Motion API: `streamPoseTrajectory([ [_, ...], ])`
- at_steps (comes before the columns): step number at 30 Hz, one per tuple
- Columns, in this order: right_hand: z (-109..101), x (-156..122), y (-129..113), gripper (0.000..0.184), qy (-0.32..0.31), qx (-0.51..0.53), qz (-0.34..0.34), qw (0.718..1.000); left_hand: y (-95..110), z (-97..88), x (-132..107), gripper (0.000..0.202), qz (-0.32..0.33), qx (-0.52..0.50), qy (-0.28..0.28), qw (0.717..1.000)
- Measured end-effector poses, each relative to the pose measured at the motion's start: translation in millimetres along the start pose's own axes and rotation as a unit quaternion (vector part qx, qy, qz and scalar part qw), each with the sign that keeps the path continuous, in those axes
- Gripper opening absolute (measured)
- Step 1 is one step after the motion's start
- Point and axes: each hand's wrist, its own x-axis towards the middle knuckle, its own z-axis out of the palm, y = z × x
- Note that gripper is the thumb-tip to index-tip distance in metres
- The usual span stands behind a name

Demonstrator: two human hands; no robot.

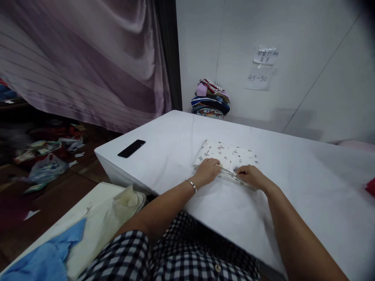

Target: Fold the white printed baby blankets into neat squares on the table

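A white cloth with a small dark and reddish print [227, 152] lies folded in a flat rectangle on the white-covered table [164, 156]. Its layered front edge faces me. My left hand [207, 171], with a silver bracelet at the wrist, is closed on the near edge, left of the middle. Farther right along that edge, my right hand [252, 175] pinches the cloth between thumb and fingers. Parts of the fingertips of both hands are hidden by the hands and the cloth.
A black phone [131, 148] lies on the table's left part. Folded clothes [211, 99] are stacked by the wall, below paper signs [258, 78]. At lower left, blue fabric [49, 253] rests on a white surface. A plastic bag [48, 168] is on the cluttered floor.
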Motion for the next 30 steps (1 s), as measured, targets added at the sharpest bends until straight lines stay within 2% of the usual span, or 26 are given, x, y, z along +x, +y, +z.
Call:
streamPoseTrajectory([
  [6,0.9,1.7,2.2,0.020,0.001,-0.003,0.004,1.000,3.1,2.1,4.1,0.020,0.012,0.041,-0.020,0.999],
  [11,1.4,2.9,5.5,0.021,-0.009,0.013,0.004,1.000,1.3,10.4,-0.9,0.019,0.054,0.067,0.011,0.996],
  [16,-0.8,3.2,7.3,0.022,0.002,0.027,-0.002,1.000,-3.7,19.6,-7.6,0.018,0.066,0.076,0.028,0.994],
  [21,0.5,4.3,10.8,0.021,0.011,-0.012,-0.002,1.000,-6.0,24.9,-6.5,0.016,0.062,0.094,0.013,0.994],
  [24,2.4,3.6,10.8,0.020,-0.010,-0.010,0.017,1.000,-5.7,25.7,-4.9,0.016,0.047,0.102,0.005,0.994],
  [30,0.6,-0.3,0.0,0.019,-0.006,-0.040,0.007,0.999,-3.7,25.7,-3.0,0.016,0.034,0.105,0.007,0.994],
])
